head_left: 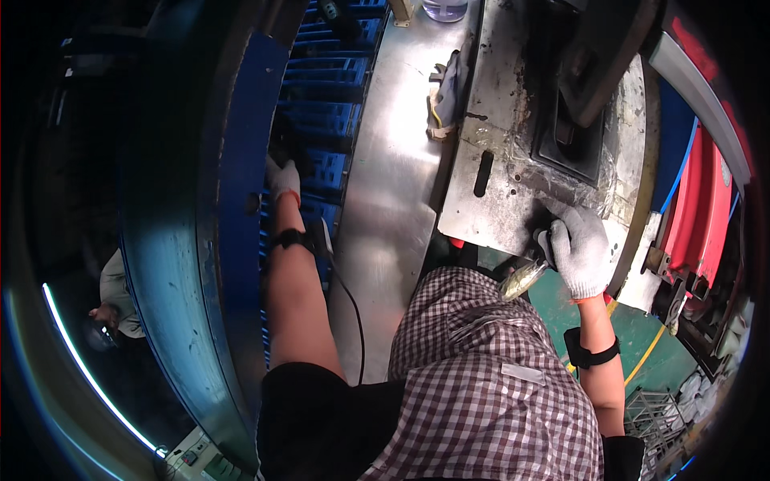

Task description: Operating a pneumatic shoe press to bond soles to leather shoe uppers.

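My left hand point(283, 178), in a white knit glove, reaches far out beside the blue machine frame point(241, 152). It is next to a dark object point(287, 144) over the blue-lit slats point(325, 104); shadow hides its fingertips, so its grip does not show. My right hand point(581, 250), gloved too, is curled at the near right corner of a worn metal plate point(489, 204), one finger stretched along the plate. In its curled fingers is a tool with a yellowish, clear-wrapped end point(523, 280) pointing down toward my checked apron point(481, 377); its other end is hidden.
A smooth steel ledge point(385, 216) runs between slats and plate, with a thin black cable point(359, 321) across its near part. A grey glove point(449, 92) lies beside the plate. A heavy dark metal arm point(605, 56) overhangs it. Red machine parts point(694, 208) stand right; another person point(120, 297) is far left.
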Tool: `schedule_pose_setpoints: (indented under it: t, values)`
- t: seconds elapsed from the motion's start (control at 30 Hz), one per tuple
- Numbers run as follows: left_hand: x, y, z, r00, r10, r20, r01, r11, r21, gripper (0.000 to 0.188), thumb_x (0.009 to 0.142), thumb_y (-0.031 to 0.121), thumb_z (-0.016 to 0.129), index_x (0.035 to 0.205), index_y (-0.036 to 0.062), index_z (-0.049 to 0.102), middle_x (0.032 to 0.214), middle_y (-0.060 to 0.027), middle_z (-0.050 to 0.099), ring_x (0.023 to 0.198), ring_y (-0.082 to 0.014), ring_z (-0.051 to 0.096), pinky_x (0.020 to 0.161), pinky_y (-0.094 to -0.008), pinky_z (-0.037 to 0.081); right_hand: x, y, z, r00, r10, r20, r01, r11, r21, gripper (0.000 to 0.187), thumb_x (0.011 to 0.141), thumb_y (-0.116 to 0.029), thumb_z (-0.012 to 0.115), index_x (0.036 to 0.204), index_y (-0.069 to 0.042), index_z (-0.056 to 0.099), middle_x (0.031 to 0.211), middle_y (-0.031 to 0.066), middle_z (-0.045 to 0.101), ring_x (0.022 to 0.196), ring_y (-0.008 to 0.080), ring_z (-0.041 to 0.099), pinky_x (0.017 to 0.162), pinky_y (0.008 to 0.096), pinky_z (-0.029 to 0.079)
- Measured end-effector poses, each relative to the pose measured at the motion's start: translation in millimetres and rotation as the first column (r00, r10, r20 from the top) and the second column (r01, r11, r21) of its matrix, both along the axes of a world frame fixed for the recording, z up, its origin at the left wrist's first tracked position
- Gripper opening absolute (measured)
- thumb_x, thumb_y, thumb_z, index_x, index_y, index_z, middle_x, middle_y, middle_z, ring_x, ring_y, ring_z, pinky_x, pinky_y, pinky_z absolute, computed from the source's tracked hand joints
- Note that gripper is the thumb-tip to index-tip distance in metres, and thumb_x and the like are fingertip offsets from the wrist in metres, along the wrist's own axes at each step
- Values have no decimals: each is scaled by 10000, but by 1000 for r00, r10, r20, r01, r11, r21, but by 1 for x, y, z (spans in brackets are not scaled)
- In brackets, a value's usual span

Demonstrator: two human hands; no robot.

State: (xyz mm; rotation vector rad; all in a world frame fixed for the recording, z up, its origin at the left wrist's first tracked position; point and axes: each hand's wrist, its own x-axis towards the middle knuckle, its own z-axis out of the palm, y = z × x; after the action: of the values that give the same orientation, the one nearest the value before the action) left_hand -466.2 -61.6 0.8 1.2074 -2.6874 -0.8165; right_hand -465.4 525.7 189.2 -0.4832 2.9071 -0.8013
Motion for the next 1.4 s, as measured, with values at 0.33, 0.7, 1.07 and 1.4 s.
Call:
schedule_pose_setpoints:
  t: [0.33, 0.7, 1.07, 1.4]
  values:
    - [208, 32, -14, 257, 956, -142, -965, 263, 24, 827, 880, 446, 779, 1495, -13, 469, 1460, -301, 549, 1399, -458, 524, 1144, -529, 466, 8, 3, -11, 998, -63, 6, 63, 998, 10, 235, 927, -138, 654, 1119, -52, 759, 909, 171, 664, 870, 386, 633, 814, 478, 509]
    - [306, -81, -28, 297, 952, 79, -296, 13, 955, 532, 1021, 499, 527, 1212, 43, 726, 1229, -142, 750, 1197, -313, 697, 1030, -530, 550, 5, 9, -15, 999, 2, -39, 0, 998, 56, 156, 909, -123, 691, 1024, -20, 722, 893, 185, 661, 858, 390, 634, 793, 474, 508]
    - [338, 19, -33, 373, 915, -152, -134, 216, 967, 362, 825, 123, 606, 1163, 10, 671, 1255, -187, 682, 1206, -355, 649, 1061, -578, 513, 1, 5, -1, 997, 61, -46, -56, 993, 103, 244, 911, -250, 700, 1070, -69, 730, 909, 140, 708, 867, 340, 696, 808, 463, 549]
    - [165, 221, 103, 920, 374, -120, 123, 16, 992, 809, 746, 187, 722, 1513, 38, 509, 1518, -170, 560, 1408, -364, 527, 1219, -504, 404, 19, -20, 2, 972, 236, -15, -212, 844, -492, 471, 932, -236, 682, 1369, -68, 640, 1321, 214, 645, 1251, 396, 612, 1092, 476, 481]
